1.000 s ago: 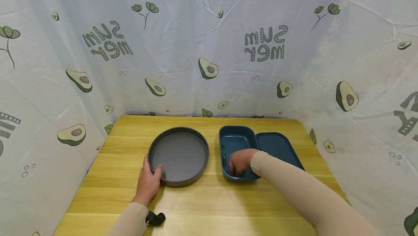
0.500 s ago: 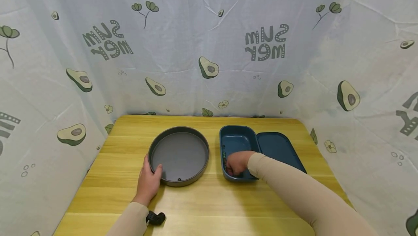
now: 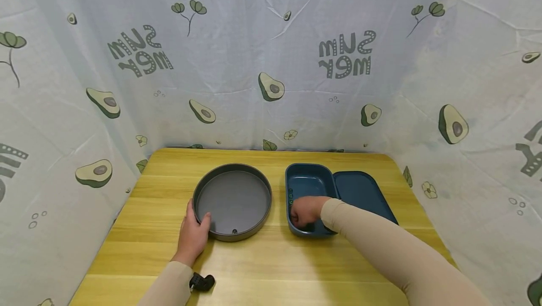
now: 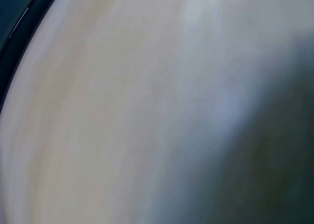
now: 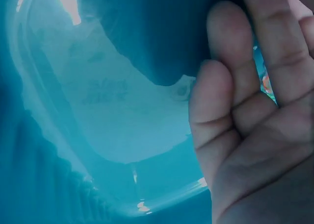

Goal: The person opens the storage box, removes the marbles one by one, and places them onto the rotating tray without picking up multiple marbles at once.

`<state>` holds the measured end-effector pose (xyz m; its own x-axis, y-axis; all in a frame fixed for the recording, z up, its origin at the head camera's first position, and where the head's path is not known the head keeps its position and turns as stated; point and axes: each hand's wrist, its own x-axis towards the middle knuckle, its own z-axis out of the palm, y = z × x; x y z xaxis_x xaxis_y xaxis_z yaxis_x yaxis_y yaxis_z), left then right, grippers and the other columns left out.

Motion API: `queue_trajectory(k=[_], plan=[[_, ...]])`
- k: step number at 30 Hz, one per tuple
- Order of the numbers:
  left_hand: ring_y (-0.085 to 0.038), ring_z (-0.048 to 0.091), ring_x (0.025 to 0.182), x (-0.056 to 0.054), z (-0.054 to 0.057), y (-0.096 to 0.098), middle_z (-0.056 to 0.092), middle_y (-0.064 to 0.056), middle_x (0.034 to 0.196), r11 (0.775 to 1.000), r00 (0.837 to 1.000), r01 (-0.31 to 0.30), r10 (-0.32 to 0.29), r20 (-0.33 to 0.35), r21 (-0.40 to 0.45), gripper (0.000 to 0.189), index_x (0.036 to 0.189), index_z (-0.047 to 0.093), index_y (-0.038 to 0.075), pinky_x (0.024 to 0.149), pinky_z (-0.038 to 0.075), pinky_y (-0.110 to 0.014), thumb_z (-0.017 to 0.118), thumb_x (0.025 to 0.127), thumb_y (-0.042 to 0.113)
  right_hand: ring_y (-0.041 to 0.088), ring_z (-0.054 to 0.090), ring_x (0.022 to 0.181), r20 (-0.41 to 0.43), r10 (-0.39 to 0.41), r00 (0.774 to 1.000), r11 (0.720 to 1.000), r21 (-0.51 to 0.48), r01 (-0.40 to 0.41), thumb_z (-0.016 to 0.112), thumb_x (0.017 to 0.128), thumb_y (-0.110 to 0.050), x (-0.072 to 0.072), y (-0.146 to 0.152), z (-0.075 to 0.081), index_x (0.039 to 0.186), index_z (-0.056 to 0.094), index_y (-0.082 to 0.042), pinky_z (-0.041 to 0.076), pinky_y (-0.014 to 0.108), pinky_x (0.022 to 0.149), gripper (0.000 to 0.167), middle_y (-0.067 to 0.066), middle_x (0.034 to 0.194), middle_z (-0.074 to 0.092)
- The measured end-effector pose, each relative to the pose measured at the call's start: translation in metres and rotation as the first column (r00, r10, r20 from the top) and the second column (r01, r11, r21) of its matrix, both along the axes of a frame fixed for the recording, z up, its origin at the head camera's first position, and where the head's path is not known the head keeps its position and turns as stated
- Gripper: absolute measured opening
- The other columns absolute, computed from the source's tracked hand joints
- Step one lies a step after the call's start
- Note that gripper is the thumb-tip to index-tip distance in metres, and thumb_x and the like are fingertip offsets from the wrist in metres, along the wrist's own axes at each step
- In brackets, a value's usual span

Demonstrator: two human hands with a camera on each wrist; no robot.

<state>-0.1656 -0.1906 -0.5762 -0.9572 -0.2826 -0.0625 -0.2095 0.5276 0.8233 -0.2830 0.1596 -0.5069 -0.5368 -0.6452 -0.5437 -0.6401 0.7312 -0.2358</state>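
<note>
Gripping a shallow round grey pan (image 3: 233, 197) at its near-left rim, a person's left hand (image 3: 193, 240) has its thumb over the edge and its fingers along the outer wall. The pan sits left of centre on a yellow wood-grain table (image 3: 254, 268). On its floor, near the edge closest to the person, lies a single small dark round piece (image 3: 235, 231).

To the right, apart from the pan, stands a deep dark-blue rectangular box (image 3: 311, 184) with rounded corners. A line of small dark-and-green round pieces (image 3: 290, 194) runs along its left wall. The right hand (image 3: 306, 209) reaches inside at the near end, fingers bent downward; whether they pinch anything is hidden. From the right wrist, bright coloured specks (image 5: 266, 84) show between the fingers, too small to identify. Just beside the box, on its right, lies a flat dark-blue rounded panel (image 3: 360, 190).

Behind hangs a white curtain (image 3: 237, 37) printed with avocado halves and flowers. Grey lettering (image 3: 345, 55) on it reads "summer", mirror-reversed and split over two lines; it appears twice in full, with cut-off lettering at both sides. The left wrist's view is mostly pale blur.
</note>
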Motion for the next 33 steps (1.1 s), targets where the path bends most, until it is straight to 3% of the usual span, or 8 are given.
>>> queue_trajectory(k=[8, 15, 20, 28, 33], plan=[[-0.054, 0.032, 0.152, 0.000, 0.000, 0.000, 0.026, -0.030, 0.170, 1.000, 1.000, -0.002, 0.002, -0.002, -0.010, 0.083, 0.170, 0.003, 0.008, 0.123, 0.030, -0.068, 0.052, 0.110, 0.035, 0.006, 0.053, 0.070, -0.028, -0.052, 0.998, 0.999, -0.016, 0.051, 0.076, 0.091, -0.014, -0.004, 0.003, 0.004, 0.084, 0.077, -0.020, 0.048, 0.026, 0.069, 0.010, -0.011, 0.077, 0.065], [-0.054, 0.034, 0.150, -0.001, 0.000, 0.000, 0.030, -0.033, 0.167, 1.000, 1.000, -0.006, 0.006, -0.007, -0.019, 0.083, 0.170, 0.005, 0.007, 0.122, 0.031, -0.069, 0.052, 0.109, 0.035, 0.005, 0.052, 0.068, 0.050, -0.051, 0.997, 0.999, 0.001, 0.051, 0.076, 0.091, -0.012, -0.001, 0.004, 0.003, 0.078, 0.076, -0.022, 0.048, 0.024, 0.069, 0.016, -0.014, 0.074, 0.063], [-0.055, 0.034, 0.150, -0.001, 0.000, 0.000, 0.031, -0.034, 0.166, 1.000, 1.000, -0.004, 0.004, -0.009, -0.015, 0.083, 0.170, 0.004, 0.006, 0.122, 0.031, -0.068, 0.052, 0.109, 0.035, 0.006, 0.048, 0.064, 0.022, -0.035, 0.999, 0.999, -0.010, 0.035, 0.074, 0.093, -0.011, 0.000, 0.000, 0.001, 0.073, 0.074, -0.020, 0.044, 0.024, 0.065, 0.021, -0.013, 0.068, 0.058], [-0.055, 0.033, 0.150, -0.001, -0.001, 0.000, 0.030, -0.034, 0.166, 1.000, 1.000, -0.002, 0.002, -0.009, -0.012, 0.083, 0.170, 0.004, 0.007, 0.122, 0.030, -0.068, 0.052, 0.109, 0.035, 0.006, 0.054, 0.072, 0.049, -0.038, 0.998, 0.997, 0.065, 0.035, 0.075, 0.087, -0.001, 0.004, -0.002, 0.004, 0.081, 0.077, -0.021, 0.053, 0.026, 0.072, 0.021, -0.012, 0.079, 0.068], [-0.055, 0.034, 0.150, -0.001, 0.000, 0.000, 0.030, -0.034, 0.166, 1.000, 1.000, -0.004, 0.004, -0.016, -0.020, 0.083, 0.170, 0.005, 0.006, 0.121, 0.031, -0.069, 0.052, 0.109, 0.035, 0.006, 0.048, 0.067, 0.041, 0.003, 0.999, 0.998, 0.058, -0.006, 0.075, 0.088, -0.002, 0.008, -0.001, 0.001, 0.074, 0.074, -0.019, 0.046, 0.024, 0.066, 0.022, -0.010, 0.073, 0.063]])
